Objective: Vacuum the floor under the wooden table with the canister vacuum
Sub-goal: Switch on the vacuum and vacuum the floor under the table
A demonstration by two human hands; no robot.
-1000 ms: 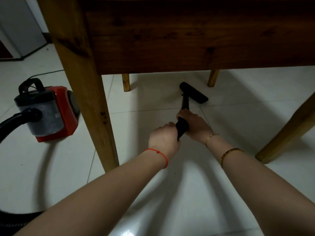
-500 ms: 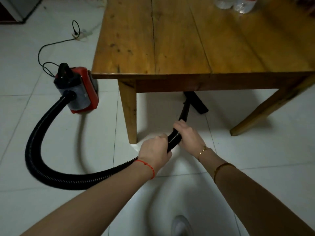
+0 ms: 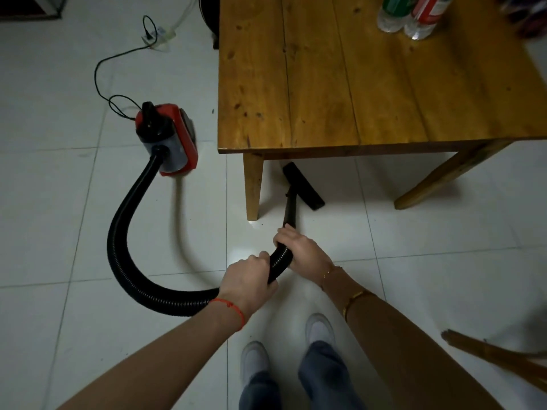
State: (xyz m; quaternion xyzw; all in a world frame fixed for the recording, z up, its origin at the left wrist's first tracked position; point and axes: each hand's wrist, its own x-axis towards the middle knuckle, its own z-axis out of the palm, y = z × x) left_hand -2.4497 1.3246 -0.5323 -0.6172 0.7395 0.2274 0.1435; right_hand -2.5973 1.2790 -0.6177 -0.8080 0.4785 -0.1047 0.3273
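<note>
The red and black canister vacuum [image 3: 168, 140] stands on the white tile floor left of the wooden table [image 3: 349, 78]. Its black ribbed hose [image 3: 124, 232] curves from the canister down and round to my hands. My left hand [image 3: 248, 279] grips the hose end. Just ahead of it my right hand [image 3: 299, 250] grips the joint where the hose meets the black wand [image 3: 290, 208]. The flat black floor nozzle [image 3: 302, 184] lies on the tiles by the table's near left leg [image 3: 253, 187], its far end under the table's edge.
A black power cord [image 3: 118, 81] runs from the canister to a white socket strip [image 3: 158, 37] on the floor. Two plastic bottles [image 3: 411, 13] stand on the table's far side. Another table leg [image 3: 444, 176] slants at right. A wooden piece [image 3: 497, 356] juts in at lower right. My shoes [image 3: 319, 329] are below.
The view has risen from a crouch under the table to standing above it. The nozzle has been drawn back from deep under the table to its near edge. Both hands keep their grip.
</note>
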